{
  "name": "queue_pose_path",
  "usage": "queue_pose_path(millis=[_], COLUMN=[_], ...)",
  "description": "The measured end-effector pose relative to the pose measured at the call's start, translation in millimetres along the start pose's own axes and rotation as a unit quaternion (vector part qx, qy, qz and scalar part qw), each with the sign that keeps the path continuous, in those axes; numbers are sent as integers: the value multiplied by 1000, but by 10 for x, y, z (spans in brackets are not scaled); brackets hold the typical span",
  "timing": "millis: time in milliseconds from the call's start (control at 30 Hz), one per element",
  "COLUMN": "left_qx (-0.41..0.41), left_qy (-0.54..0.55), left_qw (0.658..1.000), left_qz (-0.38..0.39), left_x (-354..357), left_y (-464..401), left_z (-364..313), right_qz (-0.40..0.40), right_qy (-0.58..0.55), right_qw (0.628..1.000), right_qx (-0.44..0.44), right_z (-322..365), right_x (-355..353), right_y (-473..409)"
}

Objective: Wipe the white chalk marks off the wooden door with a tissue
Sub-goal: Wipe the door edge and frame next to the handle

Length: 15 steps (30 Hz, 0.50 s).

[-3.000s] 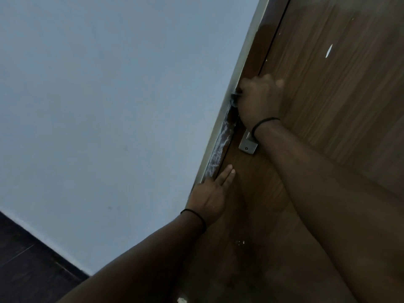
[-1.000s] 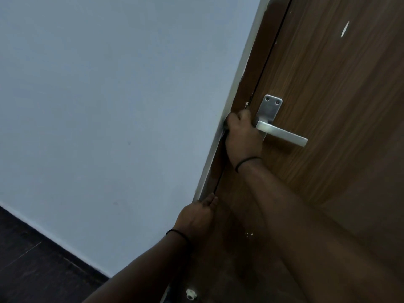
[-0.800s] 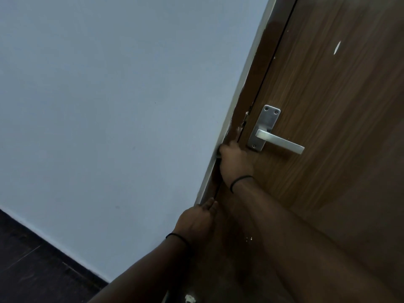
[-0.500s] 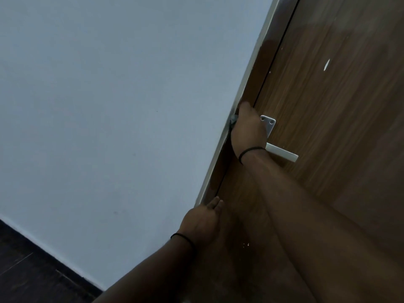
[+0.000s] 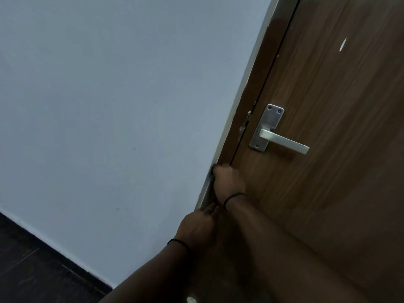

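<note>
Nearest me, my left hand [image 5: 197, 228] lies flat against the lower door frame [image 5: 248, 106], its fingers [image 5: 211, 209] stretched out and gripping nothing, the tips just below my right wrist. Just above those fingers, my right hand [image 5: 227, 180] is curled shut at the frame's edge, knuckles towards me; I take it the tissue is bunched inside, but it is hidden, so I cannot tell what the fist holds. Beyond the right fingers and up the frame, a few pale flecks [image 5: 242, 129] sit beside the gap, level with the metal handle [image 5: 282, 139]. Farther up and to the right, well apart from both hands, one white chalk mark [image 5: 342, 44] shows on the wooden door [image 5: 328, 95]. As I judge it, the risk is that I keep rubbing this narrow edge and miss that far mark, or that a thin tissue shreds on the frame's corner and drops bits near the white scrap [image 5: 190, 300] on the floor. Against half a second back, the right hand has slid down from beside the handle plate, leaving the handle fully uncovered, while the left hand has held its place.
</note>
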State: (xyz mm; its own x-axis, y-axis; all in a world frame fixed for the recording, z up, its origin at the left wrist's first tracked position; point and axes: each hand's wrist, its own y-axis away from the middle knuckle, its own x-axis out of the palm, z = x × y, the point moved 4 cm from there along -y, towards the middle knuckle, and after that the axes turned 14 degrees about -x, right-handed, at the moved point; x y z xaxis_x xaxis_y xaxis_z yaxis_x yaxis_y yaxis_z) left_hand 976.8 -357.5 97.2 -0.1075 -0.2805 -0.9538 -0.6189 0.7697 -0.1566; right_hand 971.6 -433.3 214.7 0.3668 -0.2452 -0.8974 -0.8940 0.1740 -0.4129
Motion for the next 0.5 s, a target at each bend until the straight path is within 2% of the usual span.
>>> queue_pose_path(millis=[100,300,400,500], left_qx=[3,-4,9,15], left_qy=[-19,-13,2,13], left_qw=[1000,1000,1000,1000], left_qz=[2,-10,-7,-12], left_x=[-52,-250,-265,-209], left_y=[12,-6,9,0], left_z=[44,1,-76,-87], right_qz=[-16,-180,-168,-147], right_qy=[9,175,199,212], right_qw=[1000,968,966,966], right_qx=[-15,-22,-2,-1], right_z=[-23,-125,-272,-272], right_x=[-221,-1444,-1725,-1564], right_y=[-80,-575,-794,-682])
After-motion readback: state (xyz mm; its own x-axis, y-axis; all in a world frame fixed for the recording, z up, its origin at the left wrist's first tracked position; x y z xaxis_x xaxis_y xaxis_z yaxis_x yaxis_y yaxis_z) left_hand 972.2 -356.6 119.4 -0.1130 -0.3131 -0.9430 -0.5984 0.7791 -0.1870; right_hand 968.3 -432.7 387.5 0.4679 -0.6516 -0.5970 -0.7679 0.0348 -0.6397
